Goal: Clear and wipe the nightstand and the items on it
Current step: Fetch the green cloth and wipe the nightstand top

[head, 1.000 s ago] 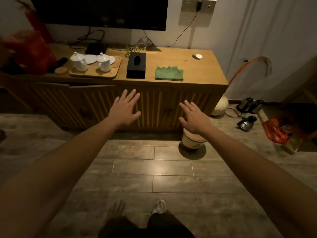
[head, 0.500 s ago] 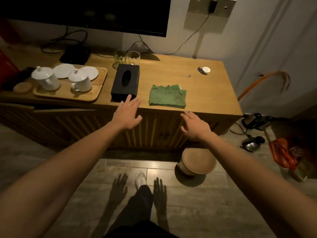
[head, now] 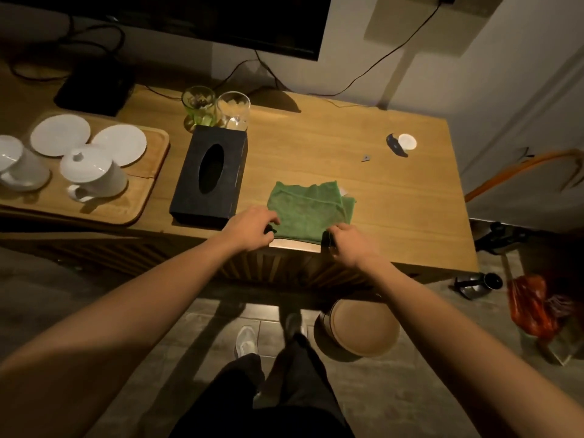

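A folded green cloth [head: 308, 210] lies near the front edge of the wooden nightstand [head: 395, 197]. My left hand [head: 251, 227] pinches its near left corner and my right hand [head: 347, 243] pinches its near right corner. A black tissue box [head: 210, 177] stands just left of the cloth. Behind the box are a green glass [head: 199, 105] and a clear glass [head: 233, 110]. At the left a wooden tray [head: 142, 191] carries white lidded cups [head: 93, 173] and white saucers [head: 60, 134]. A small white cap [head: 407, 141] and a dark scrap [head: 395, 146] lie at the back right.
A TV [head: 221, 23] hangs on the wall above, with cables running behind the glasses. A black device [head: 94, 90] sits at the back left. On the floor are a lidded bin [head: 360, 330], a red bag [head: 531, 305] and dark appliances [head: 477, 282].
I have stepped closer to the nightstand. Both hands went from open and hovering in front of it to closing on the near corners of the green cloth.
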`<state>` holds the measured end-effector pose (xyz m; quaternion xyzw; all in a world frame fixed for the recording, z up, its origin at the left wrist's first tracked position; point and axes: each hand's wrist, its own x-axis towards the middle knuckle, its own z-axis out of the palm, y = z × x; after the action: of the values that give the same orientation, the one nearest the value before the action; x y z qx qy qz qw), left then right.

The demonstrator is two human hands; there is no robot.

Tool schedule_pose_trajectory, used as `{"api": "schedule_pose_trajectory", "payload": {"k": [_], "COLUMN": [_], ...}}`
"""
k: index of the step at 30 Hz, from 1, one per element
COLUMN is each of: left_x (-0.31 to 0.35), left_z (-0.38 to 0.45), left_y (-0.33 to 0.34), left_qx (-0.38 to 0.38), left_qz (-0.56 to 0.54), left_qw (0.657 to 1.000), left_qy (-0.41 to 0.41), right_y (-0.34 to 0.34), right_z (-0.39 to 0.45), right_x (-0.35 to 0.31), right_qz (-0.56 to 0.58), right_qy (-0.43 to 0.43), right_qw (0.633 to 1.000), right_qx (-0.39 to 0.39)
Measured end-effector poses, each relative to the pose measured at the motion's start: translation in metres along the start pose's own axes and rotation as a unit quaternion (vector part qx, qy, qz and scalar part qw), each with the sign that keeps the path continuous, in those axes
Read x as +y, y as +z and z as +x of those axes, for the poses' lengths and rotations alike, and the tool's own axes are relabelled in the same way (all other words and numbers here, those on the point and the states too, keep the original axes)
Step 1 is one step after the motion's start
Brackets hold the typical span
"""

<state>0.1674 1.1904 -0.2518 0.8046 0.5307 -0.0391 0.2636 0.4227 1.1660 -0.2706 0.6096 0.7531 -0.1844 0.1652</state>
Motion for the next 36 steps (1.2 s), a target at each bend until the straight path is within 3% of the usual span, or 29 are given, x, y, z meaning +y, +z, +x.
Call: {"api": "schedule_pose_trajectory", "payload": {"k": [6,14,19,25,30,36], "left_x": [0.007,0.023,0.020,-0.007,-0.029,-0.041], "left_z": [0.030,0.044,0.029,-0.033,-0.128,-0.258], "left_y": [0.013,0.028,0.023,0.007,0.013,0.057], "left_qx": [-0.041,-0.023,0.011,0.074,0.130,0.208], "left_qz": [0.006,0.200,0.103,-0.055,-0.151,-0.221], "left_qw": [0.999,0.979,0.989,0.976,0.939,0.852], "left_qy": [-0.033,-0.031,-0.104,-0.197,-0.280,-0.426], "right_y": [-0.007,-0.003,-0.023,-0.059,-0.069,-0.048], "right_z": [0.028,0.044,0.058,0.077,0.074,0.042], "right_x": [0.017,0.030,0.026,-0.024,-0.108,-0.221], "right_qz": [-0.057,-0.171,-0.100,-0.096,-0.112,-0.146], "right_qy": [-0.071,-0.166,-0.201,-0.320,-0.446,-0.600], "right_qw": [0.996,0.970,0.974,0.942,0.887,0.786], "right_qx": [0.003,0.040,0.042,0.040,0.035,0.010]}}
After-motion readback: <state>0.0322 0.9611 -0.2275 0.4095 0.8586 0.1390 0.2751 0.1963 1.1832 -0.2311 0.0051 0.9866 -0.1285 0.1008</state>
